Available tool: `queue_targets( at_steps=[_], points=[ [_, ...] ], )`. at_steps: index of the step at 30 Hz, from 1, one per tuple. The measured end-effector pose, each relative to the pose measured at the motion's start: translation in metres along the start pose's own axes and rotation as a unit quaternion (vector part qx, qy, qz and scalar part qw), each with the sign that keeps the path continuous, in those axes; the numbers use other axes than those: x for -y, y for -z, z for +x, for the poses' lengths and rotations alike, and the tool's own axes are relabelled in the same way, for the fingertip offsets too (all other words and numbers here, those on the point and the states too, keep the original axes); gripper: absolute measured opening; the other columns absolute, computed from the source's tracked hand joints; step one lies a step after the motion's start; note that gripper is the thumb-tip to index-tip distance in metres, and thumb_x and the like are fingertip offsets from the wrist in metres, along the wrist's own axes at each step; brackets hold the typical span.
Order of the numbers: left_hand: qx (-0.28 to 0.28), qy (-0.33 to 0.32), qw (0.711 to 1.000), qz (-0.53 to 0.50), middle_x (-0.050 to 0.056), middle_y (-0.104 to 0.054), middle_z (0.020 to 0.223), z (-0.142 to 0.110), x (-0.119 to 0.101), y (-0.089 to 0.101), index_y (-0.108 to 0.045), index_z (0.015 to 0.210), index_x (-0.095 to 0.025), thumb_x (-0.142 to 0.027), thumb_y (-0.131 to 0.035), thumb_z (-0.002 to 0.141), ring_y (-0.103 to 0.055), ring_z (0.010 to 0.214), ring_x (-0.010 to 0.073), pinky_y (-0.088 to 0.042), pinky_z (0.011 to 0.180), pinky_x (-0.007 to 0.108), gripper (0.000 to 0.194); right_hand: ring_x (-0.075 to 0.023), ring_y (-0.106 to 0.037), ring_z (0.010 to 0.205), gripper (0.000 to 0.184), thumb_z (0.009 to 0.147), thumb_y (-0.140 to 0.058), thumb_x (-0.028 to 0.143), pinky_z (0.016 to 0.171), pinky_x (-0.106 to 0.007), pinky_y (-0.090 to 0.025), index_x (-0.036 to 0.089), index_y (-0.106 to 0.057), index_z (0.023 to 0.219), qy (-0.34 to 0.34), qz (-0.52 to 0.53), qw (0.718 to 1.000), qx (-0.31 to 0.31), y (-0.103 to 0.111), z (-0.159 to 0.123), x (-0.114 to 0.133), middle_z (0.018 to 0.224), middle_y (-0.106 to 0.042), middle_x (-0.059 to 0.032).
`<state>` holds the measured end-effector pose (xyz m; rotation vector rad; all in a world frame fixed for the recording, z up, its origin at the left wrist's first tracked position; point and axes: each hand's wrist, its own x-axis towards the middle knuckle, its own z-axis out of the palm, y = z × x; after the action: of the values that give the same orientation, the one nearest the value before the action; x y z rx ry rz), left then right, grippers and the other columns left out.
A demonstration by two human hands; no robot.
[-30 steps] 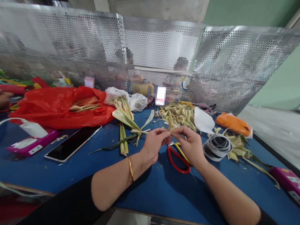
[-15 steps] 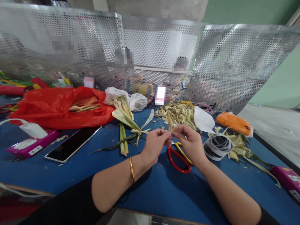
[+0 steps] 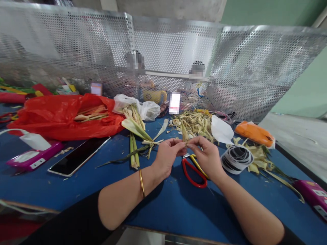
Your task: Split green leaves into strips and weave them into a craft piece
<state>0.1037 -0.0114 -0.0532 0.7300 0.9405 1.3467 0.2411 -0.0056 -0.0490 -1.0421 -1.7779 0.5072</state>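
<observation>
My left hand and my right hand meet fingertip to fingertip above the blue table. Both pinch a small pale green leaf piece that sticks up between them. Red and yellow scissors lie on the table just under the hands. A gold bangle sits on my left wrist.
A pile of leaf scraps lies beyond the hands, green stalks to the left. A red plastic bag, a phone, a pink case, a coiled striped strip and an orange packet surround them. A perforated metal screen backs the table.
</observation>
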Motion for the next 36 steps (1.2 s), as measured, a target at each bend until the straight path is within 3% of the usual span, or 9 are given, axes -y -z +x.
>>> queue_targets(
  at_steps=[8, 14, 19, 23, 31, 36],
  points=[
    [-0.006, -0.053, 0.997, 0.047, 0.002, -0.066, 0.062, -0.003, 0.008, -0.002, -0.067, 0.067, -0.013, -0.024, -0.072, 0.067, -0.062, 0.06, 0.0129, -0.053, 0.066, 0.028, 0.012, -0.0141, -0.056, 0.066, 0.004, 0.078, -0.061, 0.021, 0.064, -0.027, -0.045, 0.019, -0.058, 0.075, -0.069, 0.073, 0.995, -0.022, -0.004, 0.001, -0.004, 0.068, -0.061, 0.0012],
    [0.002, -0.041, 0.998, 0.054, 0.003, -0.067, 0.065, -0.002, 0.005, -0.001, -0.067, 0.068, -0.013, -0.023, -0.073, 0.065, -0.061, 0.057, 0.0123, -0.052, 0.064, 0.026, 0.013, -0.0144, -0.057, 0.068, 0.006, 0.082, -0.058, 0.021, 0.066, -0.026, -0.046, 0.02, -0.058, 0.077, -0.026, 0.039, 0.999, -0.007, 0.0, 0.002, -0.003, 0.069, -0.062, 0.0013],
    [0.02, 0.017, 1.0, 0.009, 0.003, -0.065, 0.061, -0.001, 0.0, 0.001, -0.065, 0.064, -0.012, -0.027, -0.071, 0.068, -0.057, 0.051, 0.0096, -0.05, 0.056, 0.023, 0.016, -0.0162, -0.061, 0.077, 0.006, 0.084, -0.058, 0.022, 0.073, -0.027, -0.048, 0.021, -0.064, 0.082, 0.039, 0.004, 0.999, 0.019, 0.004, 0.002, -0.001, 0.08, -0.068, -0.0005],
    [0.019, 0.045, 0.998, -0.025, 0.001, -0.064, 0.062, 0.0, -0.002, 0.002, -0.065, 0.066, -0.012, -0.022, -0.075, 0.061, -0.058, 0.056, 0.0103, -0.051, 0.059, 0.023, 0.015, -0.0157, -0.06, 0.076, 0.008, 0.084, -0.059, 0.022, 0.072, -0.026, -0.047, 0.021, -0.065, 0.079, 0.043, -0.006, 0.999, 0.019, 0.005, 0.002, -0.002, 0.078, -0.067, -0.0003],
    [-0.008, -0.046, 0.999, 0.016, 0.0, -0.064, 0.06, -0.002, 0.003, -0.004, -0.066, 0.068, -0.013, -0.024, -0.075, 0.06, -0.059, 0.057, 0.0106, -0.052, 0.064, 0.025, 0.016, -0.0161, -0.059, 0.071, 0.006, 0.079, -0.063, 0.023, 0.069, -0.027, -0.045, 0.019, -0.064, 0.074, -0.056, 0.061, 0.996, -0.017, 0.0, 0.0, 0.001, 0.072, -0.065, -0.0007],
    [-0.008, -0.059, 0.997, 0.044, 0.0, -0.064, 0.058, -0.003, 0.006, -0.005, -0.066, 0.062, -0.013, -0.025, -0.071, 0.063, -0.059, 0.057, 0.0115, -0.051, 0.063, 0.024, 0.013, -0.0148, -0.055, 0.065, 0.006, 0.076, -0.063, 0.024, 0.064, -0.026, -0.044, 0.018, -0.062, 0.074, -0.091, 0.092, 0.991, -0.022, -0.002, 0.001, 0.0, 0.068, -0.062, 0.0]
  ],
)
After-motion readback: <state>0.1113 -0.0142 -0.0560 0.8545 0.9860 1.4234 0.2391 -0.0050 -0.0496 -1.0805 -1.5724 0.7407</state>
